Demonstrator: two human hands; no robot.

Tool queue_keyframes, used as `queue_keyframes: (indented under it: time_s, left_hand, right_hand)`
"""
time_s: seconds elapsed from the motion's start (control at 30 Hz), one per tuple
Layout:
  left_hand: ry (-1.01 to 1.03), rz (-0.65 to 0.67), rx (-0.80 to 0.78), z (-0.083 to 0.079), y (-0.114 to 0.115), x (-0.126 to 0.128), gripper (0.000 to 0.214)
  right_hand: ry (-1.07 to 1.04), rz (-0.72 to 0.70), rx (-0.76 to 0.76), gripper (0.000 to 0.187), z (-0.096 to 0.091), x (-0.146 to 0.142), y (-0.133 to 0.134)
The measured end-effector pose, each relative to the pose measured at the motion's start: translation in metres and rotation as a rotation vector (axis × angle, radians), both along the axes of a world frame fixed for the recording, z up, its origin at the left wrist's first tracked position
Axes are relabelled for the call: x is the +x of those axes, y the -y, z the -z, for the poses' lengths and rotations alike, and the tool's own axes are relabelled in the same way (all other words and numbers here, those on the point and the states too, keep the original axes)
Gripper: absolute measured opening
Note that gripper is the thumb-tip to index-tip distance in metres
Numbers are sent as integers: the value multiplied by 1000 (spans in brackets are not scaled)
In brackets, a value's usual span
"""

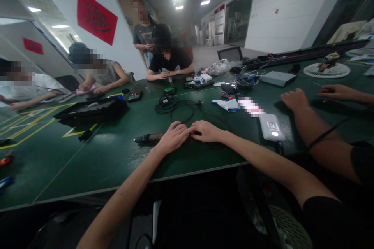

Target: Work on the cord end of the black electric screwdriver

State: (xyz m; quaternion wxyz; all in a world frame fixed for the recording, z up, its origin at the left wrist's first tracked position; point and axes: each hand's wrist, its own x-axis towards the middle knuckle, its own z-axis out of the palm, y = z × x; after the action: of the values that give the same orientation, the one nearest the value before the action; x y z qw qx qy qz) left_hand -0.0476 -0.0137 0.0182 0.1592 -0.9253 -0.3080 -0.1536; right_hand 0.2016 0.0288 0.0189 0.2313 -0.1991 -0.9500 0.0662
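Dark cylindrical tool lying on near edge of green table, tip pointing left. Left hand curling over its body, gripping. Right hand touching rear end, fingers flattish, hold unclear. Seemingly steadying; lifting would be needing firmer wrap.

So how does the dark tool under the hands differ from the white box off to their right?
The dark tool is slim and rod-shaped; the white box is flat with rounded corners. The left hand and right hand rest on the dark tool; no hand touches the white box. Both lie flat on the green table.
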Motion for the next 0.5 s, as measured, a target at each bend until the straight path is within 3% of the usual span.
queue_keyframes:
  time_s: [0.23,0.5]
  left_hand:
    - [13,-23,-10,4,-4,-1,53]
    - [48,-43,-21,-5,2,2,43]
  right_hand:
    - [-7,4,19,14,3,0,-2]
    - [-8,-1,43,13,6,0,-4]
